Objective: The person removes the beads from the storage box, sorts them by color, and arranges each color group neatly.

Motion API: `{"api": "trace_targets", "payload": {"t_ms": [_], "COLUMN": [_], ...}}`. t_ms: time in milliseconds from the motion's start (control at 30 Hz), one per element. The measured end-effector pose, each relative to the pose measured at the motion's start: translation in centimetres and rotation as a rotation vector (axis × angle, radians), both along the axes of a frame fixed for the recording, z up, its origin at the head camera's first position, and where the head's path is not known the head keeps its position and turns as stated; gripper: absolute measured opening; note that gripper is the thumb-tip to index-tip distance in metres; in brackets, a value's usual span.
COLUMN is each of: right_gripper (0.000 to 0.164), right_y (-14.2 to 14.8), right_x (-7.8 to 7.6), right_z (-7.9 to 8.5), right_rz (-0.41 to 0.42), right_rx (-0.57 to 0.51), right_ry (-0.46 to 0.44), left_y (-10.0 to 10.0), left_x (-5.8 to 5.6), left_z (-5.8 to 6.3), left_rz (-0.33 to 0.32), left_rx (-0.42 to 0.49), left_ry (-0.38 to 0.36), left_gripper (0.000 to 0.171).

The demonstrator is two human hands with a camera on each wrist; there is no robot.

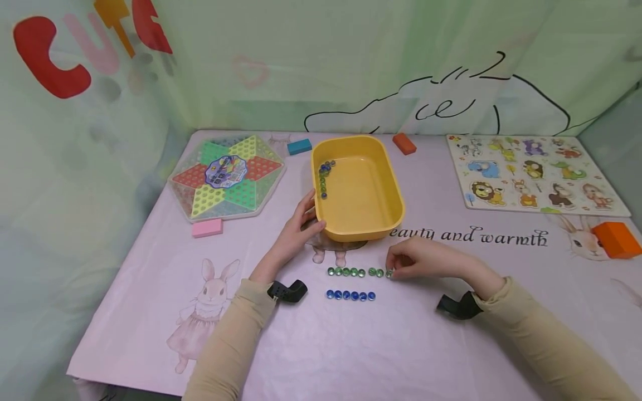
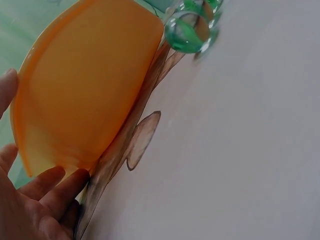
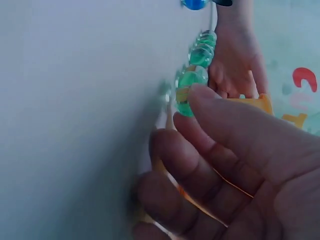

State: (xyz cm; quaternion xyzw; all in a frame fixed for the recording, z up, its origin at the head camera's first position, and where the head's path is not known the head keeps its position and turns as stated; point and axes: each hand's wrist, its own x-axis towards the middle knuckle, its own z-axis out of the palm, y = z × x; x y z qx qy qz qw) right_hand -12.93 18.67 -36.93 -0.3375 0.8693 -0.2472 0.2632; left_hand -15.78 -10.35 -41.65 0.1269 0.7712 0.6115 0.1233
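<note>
My right hand (image 1: 426, 257) pinches a green glass marble (image 3: 191, 82) between thumb and fingertips, at the right end of a row of green marbles (image 1: 346, 272) on the table. A small gap splits that row. Nearer me lies a shorter row of blue marbles (image 1: 346, 295). Beyond the rows stands a yellow plastic bin (image 1: 358, 228). At its near left corner, my left hand (image 1: 296, 228) touches the wall and rim with fingers spread and only loosely bent. Inside, several blue and green marbles (image 1: 323, 178) lie along the left wall.
A star-patterned Chinese checkers board (image 1: 225, 175) lies at the left, with a pink block (image 1: 207, 228) before it. A blue block (image 1: 299, 147) and a red-orange block (image 1: 404, 143) flank the bin. An animal puzzle board (image 1: 536, 175) and an orange block (image 1: 617, 240) are at the right.
</note>
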Motion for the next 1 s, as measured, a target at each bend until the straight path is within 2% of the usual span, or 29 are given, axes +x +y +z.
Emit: {"api": "trace_targets", "payload": {"t_ms": [267,367,500,600,667,900,1000], "right_gripper": [0.009,0.009,0.01,0.011,0.011,0.009,0.008], "right_y": [-0.3,-0.4,-0.4,-0.7,-1.0,-2.6,-3.2], "right_x": [0.0,0.0,0.0,-0.1,-0.1,-0.5,-0.9], "right_z": [-0.3,-0.3,-0.1,0.4,0.9,3.4,4.6], "right_rz": [-0.017,-0.019,-0.006,0.024,0.047,0.117,0.138], "right_rx": [0.008,0.015,0.026,0.043,0.053,0.063,0.057], "right_ry": [-0.026,-0.034,-0.032,-0.007,0.017,0.061,0.064], "left_y": [0.0,0.1,0.0,0.0,0.0,0.1,0.2], "left_x": [0.0,0.5,0.4,-0.1,0.0,1.2,1.3], "left_z": [-0.2,1.1,0.9,-0.2,0.1,2.7,2.9], "left_rz": [-0.001,-0.015,-0.006,0.001,-0.009,-0.034,-0.033], "left_rx": [0.009,0.007,0.001,0.002,0.01,0.005,0.007], "left_ry": [0.007,-0.003,0.005,0.015,0.006,0.004,0.001], "left_gripper": [0.07,0.071,0.071,0.07,0.071,0.071,0.071]}}
